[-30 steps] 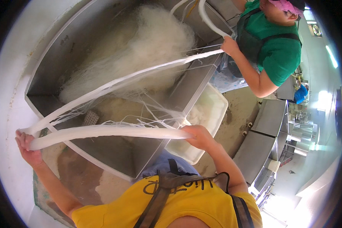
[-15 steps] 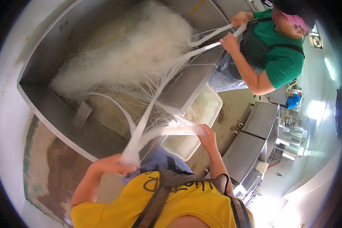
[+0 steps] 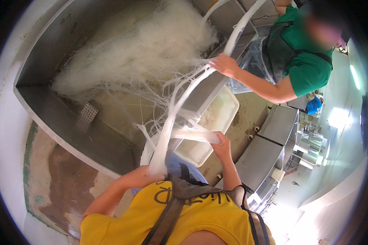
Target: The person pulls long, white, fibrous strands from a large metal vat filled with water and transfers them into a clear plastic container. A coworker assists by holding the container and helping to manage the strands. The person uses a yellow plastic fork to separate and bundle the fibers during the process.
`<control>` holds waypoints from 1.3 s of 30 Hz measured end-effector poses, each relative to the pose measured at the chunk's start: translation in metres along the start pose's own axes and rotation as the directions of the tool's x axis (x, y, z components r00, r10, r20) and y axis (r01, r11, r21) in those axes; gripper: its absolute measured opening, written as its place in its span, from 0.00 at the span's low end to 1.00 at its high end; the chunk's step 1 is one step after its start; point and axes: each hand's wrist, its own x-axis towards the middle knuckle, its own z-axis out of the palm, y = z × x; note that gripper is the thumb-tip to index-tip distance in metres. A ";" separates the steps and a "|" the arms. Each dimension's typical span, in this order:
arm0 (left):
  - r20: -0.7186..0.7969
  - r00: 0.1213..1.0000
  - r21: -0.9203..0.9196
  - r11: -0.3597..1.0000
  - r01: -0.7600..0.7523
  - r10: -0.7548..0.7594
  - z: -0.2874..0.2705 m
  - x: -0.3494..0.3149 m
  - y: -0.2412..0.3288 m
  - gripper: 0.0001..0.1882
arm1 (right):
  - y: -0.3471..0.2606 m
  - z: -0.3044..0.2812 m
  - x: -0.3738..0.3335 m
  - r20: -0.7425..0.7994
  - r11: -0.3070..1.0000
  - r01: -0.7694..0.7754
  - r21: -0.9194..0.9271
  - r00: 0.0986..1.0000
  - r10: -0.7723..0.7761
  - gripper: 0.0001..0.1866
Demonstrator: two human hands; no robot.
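My left hand (image 3: 142, 176) is closed round a thick bundle of long white noodle strands (image 3: 164, 139), low in front of my body. Closed too, my right hand (image 3: 221, 145) grips the end of another noodle bundle (image 3: 192, 134) that joins the first near the left hand. From there the strands stretch away, tangled and loose, to a co-worker's hand (image 3: 225, 65), which grips them further along at the far right. Thin strands also hang down to a fluffy heap of white noodles (image 3: 151, 49) in the metal tank (image 3: 51, 134).
Below the tank's right wall stands a white tub (image 3: 234, 107) holding pale noodles. Metal-topped carts (image 3: 280, 122) on wheels line the right. The co-worker (image 3: 308, 71), in a green shirt and dark apron, stands at the far right. A perforated metal piece (image 3: 87, 113) lies in the tank.
The co-worker's nearer hand has slid along the strands toward me; their other arm has lifted up and away. My left hand has shifted slightly right, and the bundle in it is thicker.
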 end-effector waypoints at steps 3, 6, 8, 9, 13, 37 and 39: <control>-0.014 1.000 0.088 0.996 0.004 -0.003 -0.001 0.007 0.004 0.17 | 0.003 0.001 -0.002 -0.001 1.000 0.013 0.016 1.000 -0.013 0.09; 0.011 0.999 0.217 0.975 0.049 -0.052 -0.001 0.014 0.009 0.19 | 0.007 0.000 -0.004 -0.006 1.000 -0.001 0.024 1.000 0.001 0.09; 0.037 0.999 0.281 0.960 -0.002 -0.008 0.002 0.018 0.016 0.18 | 0.011 0.002 -0.005 -0.018 0.999 -0.002 0.045 1.000 0.002 0.09; 0.047 0.999 0.297 0.955 -0.016 0.003 0.004 0.022 0.016 0.18 | 0.010 0.002 -0.006 -0.009 0.999 -0.001 0.052 1.000 0.001 0.10; 0.114 0.993 0.333 0.941 -0.065 0.028 0.006 0.033 0.012 0.19 | 0.004 0.006 -0.012 0.005 0.998 0.016 0.056 1.000 -0.016 0.10; 0.142 0.989 0.145 0.988 -0.058 0.037 -0.006 0.045 0.009 0.21 | 0.044 0.019 -0.031 -0.138 0.991 0.128 -0.041 0.982 -0.132 0.09; 0.172 0.985 0.176 0.983 -0.053 0.023 -0.007 0.044 0.018 0.20 | 0.043 0.016 -0.033 -0.117 0.989 0.077 -0.124 0.989 -0.092 0.07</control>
